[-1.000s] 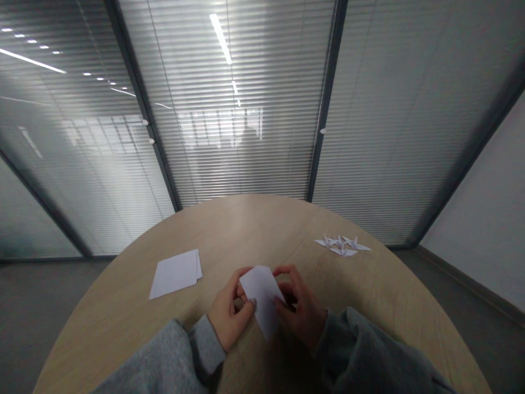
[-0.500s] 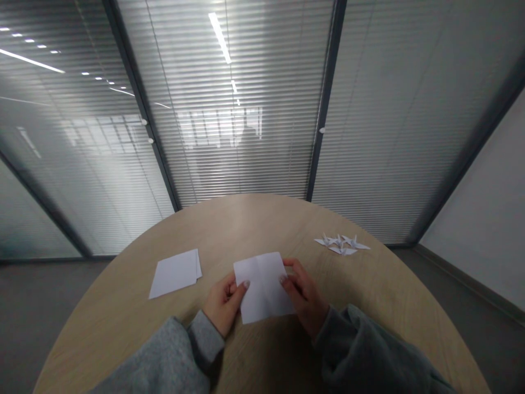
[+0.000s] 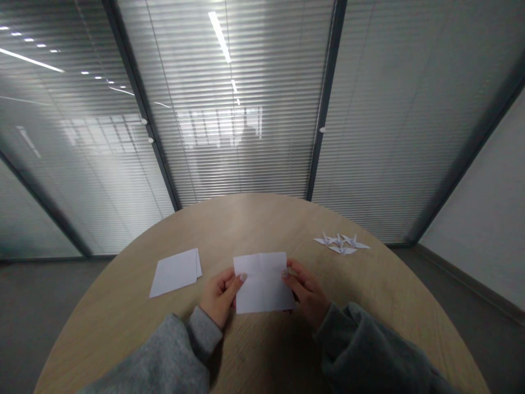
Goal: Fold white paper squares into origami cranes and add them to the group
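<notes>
A square sheet of white paper [image 3: 263, 283] with a faint centre crease is held up flat between my hands, just above the table. My left hand [image 3: 220, 297] pinches its left edge, and my right hand [image 3: 306, 287] pinches its right edge, thumbs on top. Beyond my left hand, a small stack of white paper squares [image 3: 175, 272] lies on the table. Several folded white paper cranes [image 3: 341, 244] sit farther off on the right, out of reach of either hand.
The round light-wood table [image 3: 262, 219] has its curved edge all around, with grey floor beyond it. Glass partitions with horizontal blinds [image 3: 241, 109] stand behind the table, and a white wall [image 3: 479, 180] is at the right.
The sheet, folded and tilted a second ago, is now opened out flat and squared to my view. Both hands have spread apart to its side edges.
</notes>
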A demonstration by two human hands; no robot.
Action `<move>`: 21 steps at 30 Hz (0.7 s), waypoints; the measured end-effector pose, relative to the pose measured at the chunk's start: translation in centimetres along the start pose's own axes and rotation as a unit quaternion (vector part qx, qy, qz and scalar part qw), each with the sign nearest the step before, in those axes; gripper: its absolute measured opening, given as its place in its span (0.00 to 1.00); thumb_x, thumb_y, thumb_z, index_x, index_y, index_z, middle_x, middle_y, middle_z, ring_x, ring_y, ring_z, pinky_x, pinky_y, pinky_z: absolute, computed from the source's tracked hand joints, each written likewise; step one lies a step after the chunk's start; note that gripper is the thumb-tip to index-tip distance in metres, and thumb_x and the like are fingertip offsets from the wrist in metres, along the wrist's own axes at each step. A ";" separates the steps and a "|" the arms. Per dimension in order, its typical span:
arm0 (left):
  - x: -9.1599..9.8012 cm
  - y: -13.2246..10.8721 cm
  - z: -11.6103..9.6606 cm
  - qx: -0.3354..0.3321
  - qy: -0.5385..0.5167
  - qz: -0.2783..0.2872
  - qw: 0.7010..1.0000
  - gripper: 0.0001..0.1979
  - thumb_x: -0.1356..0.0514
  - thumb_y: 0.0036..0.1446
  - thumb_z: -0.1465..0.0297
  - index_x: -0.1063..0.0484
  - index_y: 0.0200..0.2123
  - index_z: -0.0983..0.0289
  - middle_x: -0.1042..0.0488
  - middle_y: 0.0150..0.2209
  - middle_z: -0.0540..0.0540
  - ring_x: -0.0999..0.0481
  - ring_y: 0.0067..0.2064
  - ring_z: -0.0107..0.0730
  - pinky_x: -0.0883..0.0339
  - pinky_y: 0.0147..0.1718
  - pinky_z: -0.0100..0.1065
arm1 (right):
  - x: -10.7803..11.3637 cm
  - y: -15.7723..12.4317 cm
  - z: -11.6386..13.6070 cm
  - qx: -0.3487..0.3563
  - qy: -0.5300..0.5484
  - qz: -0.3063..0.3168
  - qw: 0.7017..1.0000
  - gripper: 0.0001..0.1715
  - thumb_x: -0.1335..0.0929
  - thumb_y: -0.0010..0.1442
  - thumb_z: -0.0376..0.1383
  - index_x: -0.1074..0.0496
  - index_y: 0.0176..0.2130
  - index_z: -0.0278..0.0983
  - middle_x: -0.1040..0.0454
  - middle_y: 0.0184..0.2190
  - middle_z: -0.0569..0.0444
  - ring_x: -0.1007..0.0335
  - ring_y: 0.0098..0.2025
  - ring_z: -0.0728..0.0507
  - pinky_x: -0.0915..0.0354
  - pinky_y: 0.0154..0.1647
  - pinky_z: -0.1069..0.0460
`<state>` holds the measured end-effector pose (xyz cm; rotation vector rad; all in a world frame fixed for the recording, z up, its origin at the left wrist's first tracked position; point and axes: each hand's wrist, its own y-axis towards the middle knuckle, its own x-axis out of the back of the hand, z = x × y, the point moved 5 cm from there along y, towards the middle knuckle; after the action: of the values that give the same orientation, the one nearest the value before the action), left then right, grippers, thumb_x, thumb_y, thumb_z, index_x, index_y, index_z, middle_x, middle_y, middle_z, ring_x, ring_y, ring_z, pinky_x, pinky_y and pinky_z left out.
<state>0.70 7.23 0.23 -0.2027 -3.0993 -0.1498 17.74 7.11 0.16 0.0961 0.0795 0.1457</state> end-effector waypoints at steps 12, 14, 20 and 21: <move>0.5 0.3 1.0 0.023 -0.020 -0.012 0.999 0.25 0.37 0.41 0.49 0.26 0.30 0.67 0.38 0.13 0.44 0.43 0.15 0.21 0.50 0.15 0.25 | 0.0 0.2 -0.8 -0.033 0.036 0.005 0.999 0.26 0.33 0.47 0.52 0.37 0.40 0.37 0.40 0.17 0.64 0.42 0.14 0.51 0.39 0.11 0.55; 0.6 0.4 1.2 0.034 -0.037 -0.014 0.999 0.25 0.36 0.39 0.51 0.25 0.31 0.68 0.38 0.13 0.44 0.43 0.15 0.20 0.51 0.15 0.25 | -0.1 0.1 -0.7 -0.034 0.045 0.006 0.998 0.27 0.34 0.48 0.52 0.38 0.41 0.37 0.40 0.17 0.64 0.41 0.14 0.50 0.38 0.11 0.55; 1.3 0.7 1.5 0.052 -0.065 -0.034 0.996 0.27 0.35 0.38 0.52 0.24 0.34 0.69 0.39 0.12 0.43 0.42 0.14 0.21 0.46 0.14 0.25 | 0.6 -0.4 1.2 0.094 0.018 -0.044 0.994 0.30 0.36 0.53 0.39 0.47 0.54 0.41 0.31 0.34 0.54 0.34 0.25 0.48 0.34 0.22 0.53; 1.3 0.8 1.5 0.052 -0.067 -0.035 0.996 0.27 0.35 0.38 0.52 0.24 0.34 0.69 0.39 0.12 0.43 0.42 0.14 0.21 0.45 0.14 0.25 | 0.7 -0.5 1.4 0.115 0.004 -0.043 0.992 0.30 0.36 0.51 0.36 0.45 0.53 0.41 0.31 0.39 0.51 0.33 0.29 0.47 0.34 0.25 0.52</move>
<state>-0.52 8.30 -1.14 -0.1068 -3.2380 0.0246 18.59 6.62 1.49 0.3211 0.1072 0.0495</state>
